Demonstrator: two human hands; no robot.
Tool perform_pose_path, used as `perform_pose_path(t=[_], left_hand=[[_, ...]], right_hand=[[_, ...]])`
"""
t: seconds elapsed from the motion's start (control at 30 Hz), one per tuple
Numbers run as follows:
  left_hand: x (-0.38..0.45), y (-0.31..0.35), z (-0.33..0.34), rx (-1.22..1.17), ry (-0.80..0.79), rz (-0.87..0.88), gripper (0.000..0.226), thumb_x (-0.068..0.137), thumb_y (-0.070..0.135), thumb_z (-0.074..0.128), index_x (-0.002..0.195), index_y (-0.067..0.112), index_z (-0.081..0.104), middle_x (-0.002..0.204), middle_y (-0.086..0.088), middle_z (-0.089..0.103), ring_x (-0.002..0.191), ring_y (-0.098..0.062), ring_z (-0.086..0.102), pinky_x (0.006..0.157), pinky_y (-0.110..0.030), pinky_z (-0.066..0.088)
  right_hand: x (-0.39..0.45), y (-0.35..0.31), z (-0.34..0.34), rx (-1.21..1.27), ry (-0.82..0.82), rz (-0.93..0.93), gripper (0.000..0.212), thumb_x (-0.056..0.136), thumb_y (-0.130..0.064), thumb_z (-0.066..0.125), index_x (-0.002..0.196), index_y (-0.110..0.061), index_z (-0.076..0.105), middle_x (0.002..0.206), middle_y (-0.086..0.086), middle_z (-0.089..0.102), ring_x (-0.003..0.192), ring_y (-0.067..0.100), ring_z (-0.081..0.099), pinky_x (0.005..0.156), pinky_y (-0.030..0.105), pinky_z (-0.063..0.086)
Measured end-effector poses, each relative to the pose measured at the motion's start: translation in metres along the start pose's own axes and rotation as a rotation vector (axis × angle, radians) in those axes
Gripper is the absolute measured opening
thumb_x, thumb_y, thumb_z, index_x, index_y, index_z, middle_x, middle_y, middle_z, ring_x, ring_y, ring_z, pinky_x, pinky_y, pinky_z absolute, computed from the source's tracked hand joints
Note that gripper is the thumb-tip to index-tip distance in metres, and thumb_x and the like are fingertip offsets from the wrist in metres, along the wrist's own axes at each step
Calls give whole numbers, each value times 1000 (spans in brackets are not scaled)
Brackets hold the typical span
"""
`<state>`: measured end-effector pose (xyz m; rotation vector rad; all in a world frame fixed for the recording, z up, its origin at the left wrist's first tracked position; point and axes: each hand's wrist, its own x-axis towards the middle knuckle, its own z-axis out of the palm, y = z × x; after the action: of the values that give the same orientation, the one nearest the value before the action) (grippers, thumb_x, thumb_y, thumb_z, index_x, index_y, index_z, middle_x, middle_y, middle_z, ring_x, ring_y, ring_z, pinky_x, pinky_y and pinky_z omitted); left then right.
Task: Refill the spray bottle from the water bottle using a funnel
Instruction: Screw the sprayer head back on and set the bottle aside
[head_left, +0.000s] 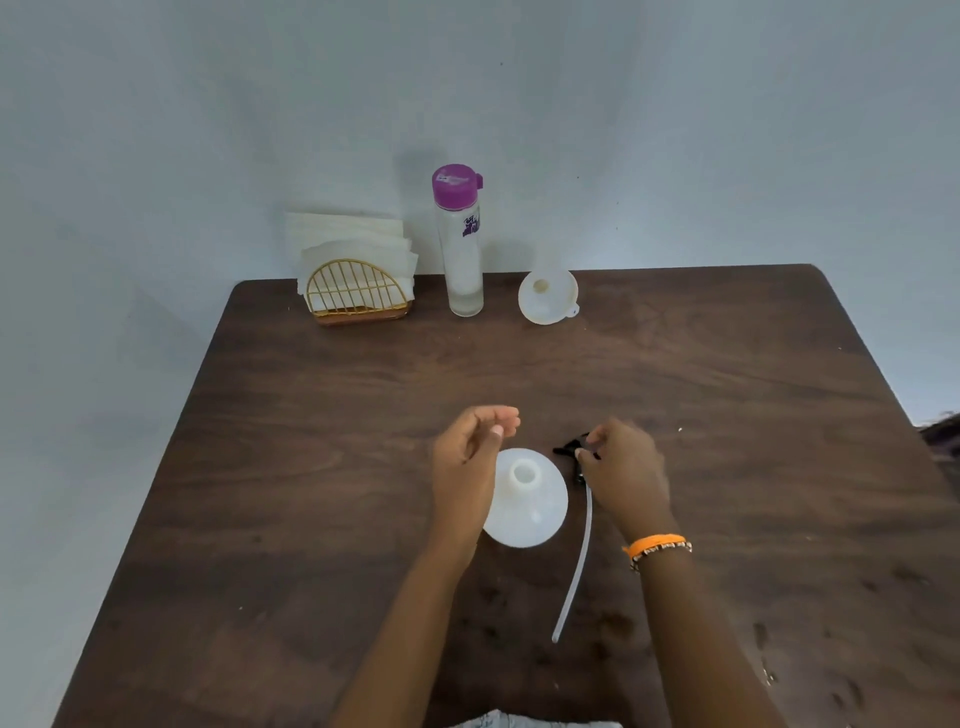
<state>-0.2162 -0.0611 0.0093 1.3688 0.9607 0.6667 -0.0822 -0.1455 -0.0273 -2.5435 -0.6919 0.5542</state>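
The white spray bottle (530, 501) stands upright mid-table with its neck open. Just left of it my left hand (470, 467) hovers with loosely curled fingers, holding nothing. My right hand (623, 470) pinches the black spray head (571, 449), which lies on the table right of the bottle; its long white dip tube (576, 561) trails toward me. At the far edge stands the clear water bottle (460, 244) with a purple cap on. The white funnel (546, 296) lies tipped beside it, mouth toward me.
A gold wire napkin holder (356, 296) with white napkins stands at the back left of the dark wooden table (311, 467). A pale wall runs directly behind the table's far edge.
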Motion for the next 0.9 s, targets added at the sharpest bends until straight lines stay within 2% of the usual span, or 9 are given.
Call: perform_pose_path(t=[0.2,0.27,0.33,0.43,0.5,0.53,0.6,0.77,0.9], left_hand=[[-28,-14,-15,12,-53,20,40,83,-14,43,93,12,71,93,11,71,86,5,63,71,-6,45],[-34,-16,-18,13,-102,28,47,81,-17,42,96,18,70,95,16,70,90,8,62,72,-4,44],[-37,-18,-20,6,-145,52,53,79,-18,44,99,25,67,100,19,68,96,9,61,77,-5,45],[-37,-20,-20,18,-210,111,41,79,-3,60,107,27,64,109,18,65,106,4,59,85,-9,45],[-38,-21,-19,30,-223,126,38,76,13,67,112,24,63,115,13,65,110,-2,58,85,-10,45],[-38,-22,-18,40,-211,126,36,77,16,69,112,25,63,114,14,64,109,-2,58,83,-9,45],[-38,-24,-16,43,-186,127,32,80,14,71,108,29,63,112,16,65,107,-2,59,81,-10,45],[-34,-27,-14,74,-162,148,27,81,16,70,102,33,63,111,11,66,106,-9,60,86,-22,49],[-33,-25,-14,37,-174,188,28,82,7,68,98,30,64,102,17,67,99,-2,62,83,-17,50]], right_hand=[[-13,-3,6,-115,25,48,31,85,-29,64,102,-6,52,106,15,60,99,35,57,71,33,43],[-15,-3,9,-106,36,70,31,85,-29,64,101,-6,52,105,14,61,98,34,58,70,32,43],[-16,-1,13,-72,44,81,28,83,-31,65,91,-7,52,101,14,62,94,35,59,69,33,45],[-16,0,18,-10,37,110,32,77,-30,68,69,-8,47,86,15,62,83,36,60,61,29,42],[-17,2,20,27,48,125,34,74,-27,68,59,-7,45,65,10,55,63,28,55,51,23,36],[-18,2,20,49,59,129,33,73,-25,68,57,-6,45,56,7,49,55,23,49,45,22,31],[-20,4,16,95,74,136,32,72,-24,68,55,-6,49,48,3,43,49,20,43,43,23,26],[-24,0,-10,310,191,54,20,73,-29,73,76,-9,69,72,6,65,78,25,62,68,27,42],[-34,-29,-57,536,344,-112,20,75,-25,73,89,-11,72,73,-5,64,69,6,59,57,5,37]])
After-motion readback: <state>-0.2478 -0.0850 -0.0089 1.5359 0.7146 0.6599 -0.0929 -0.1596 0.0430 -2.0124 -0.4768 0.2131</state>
